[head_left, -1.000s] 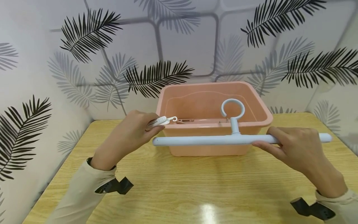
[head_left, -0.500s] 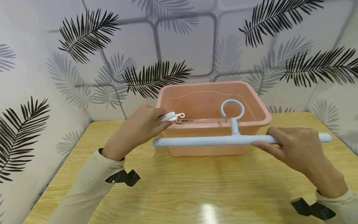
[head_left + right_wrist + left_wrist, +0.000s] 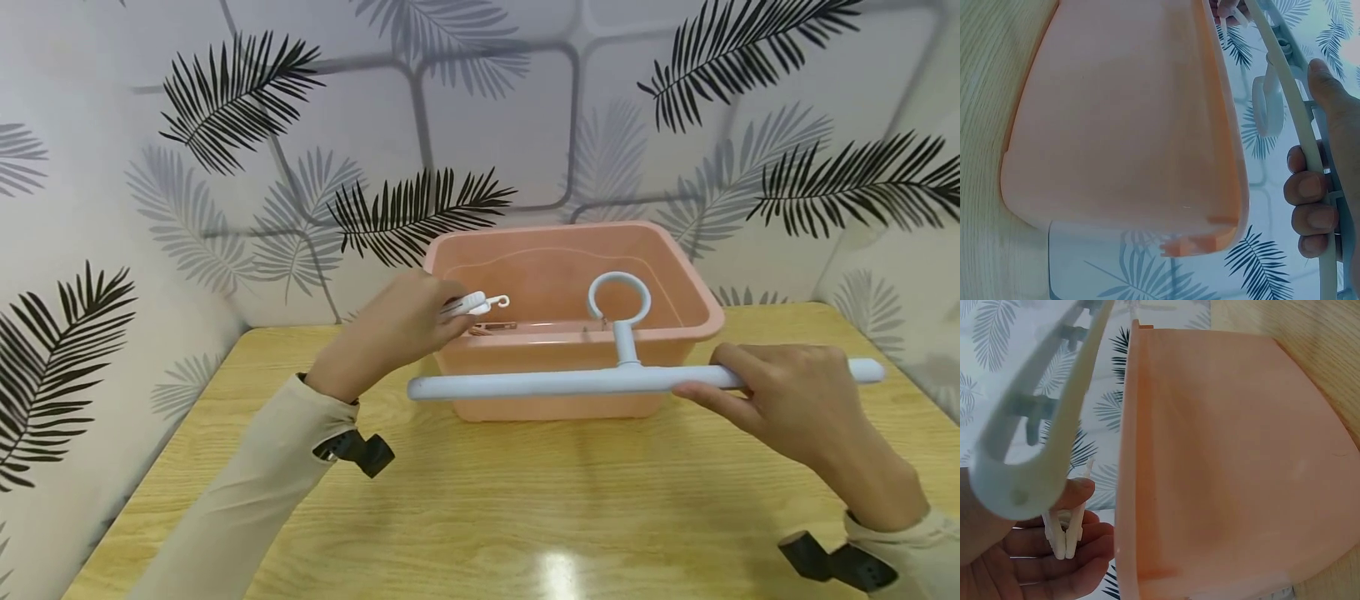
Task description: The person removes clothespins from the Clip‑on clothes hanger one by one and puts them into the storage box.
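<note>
A light blue clothes hanger (image 3: 525, 384) with a round open hook (image 3: 621, 277) is held level in front of a pink plastic tub (image 3: 555, 408). My right hand (image 3: 806, 404) grips its bar near the right end, with fingers curled round it in the right wrist view. A white clothespin (image 3: 472, 305) with a small hook at its tip is pinched between the thumb and fingers of my left hand (image 3: 397, 329), at the tub's left front rim. In the left wrist view the clothespin (image 3: 1065, 536) points upward beside the hanger's end (image 3: 1016, 494), apart from it.
Inside the tub, several brown clips (image 3: 491, 327) lie at the left, partly hidden by the front rim. The tub stands at the back of a wooden table (image 3: 480, 508), close to a leaf-patterned wall (image 3: 498, 125).
My left hand has moved right and slightly up with the clothespin, over the tub's left front rim. The right hand and hanger have stayed almost still.
</note>
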Demonstrator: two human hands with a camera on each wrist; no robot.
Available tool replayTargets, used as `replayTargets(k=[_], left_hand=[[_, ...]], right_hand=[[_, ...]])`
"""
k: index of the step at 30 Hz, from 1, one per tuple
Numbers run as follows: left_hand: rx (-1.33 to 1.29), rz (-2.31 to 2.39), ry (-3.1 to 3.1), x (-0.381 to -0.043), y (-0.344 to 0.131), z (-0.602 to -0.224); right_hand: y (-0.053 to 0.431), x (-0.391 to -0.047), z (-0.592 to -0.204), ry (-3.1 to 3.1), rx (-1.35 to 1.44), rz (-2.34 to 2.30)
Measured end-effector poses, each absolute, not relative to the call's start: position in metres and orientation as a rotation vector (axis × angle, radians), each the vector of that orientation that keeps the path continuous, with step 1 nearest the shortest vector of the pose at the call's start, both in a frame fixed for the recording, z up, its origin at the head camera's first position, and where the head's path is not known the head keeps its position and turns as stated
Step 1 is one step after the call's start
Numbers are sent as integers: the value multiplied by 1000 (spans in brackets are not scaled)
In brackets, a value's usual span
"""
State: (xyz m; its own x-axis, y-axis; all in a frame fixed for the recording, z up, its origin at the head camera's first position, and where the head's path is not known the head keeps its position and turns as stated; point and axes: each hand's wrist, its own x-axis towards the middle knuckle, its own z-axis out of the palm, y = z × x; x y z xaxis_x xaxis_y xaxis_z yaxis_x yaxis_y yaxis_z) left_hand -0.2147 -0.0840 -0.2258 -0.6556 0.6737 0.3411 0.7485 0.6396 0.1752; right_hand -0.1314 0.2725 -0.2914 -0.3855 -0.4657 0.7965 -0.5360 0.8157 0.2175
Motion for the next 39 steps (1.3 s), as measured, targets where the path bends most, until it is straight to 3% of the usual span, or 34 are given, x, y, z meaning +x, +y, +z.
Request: replayTargets(k=[26,39], left_hand=[[-1131,-510,-2659,-241,-75,-242],[-1439,-399,-2325,-160,-80,-245]], right_hand=[[261,-128,-290,-2051,764,145],[264,-132,-292,-2059,773,101]])
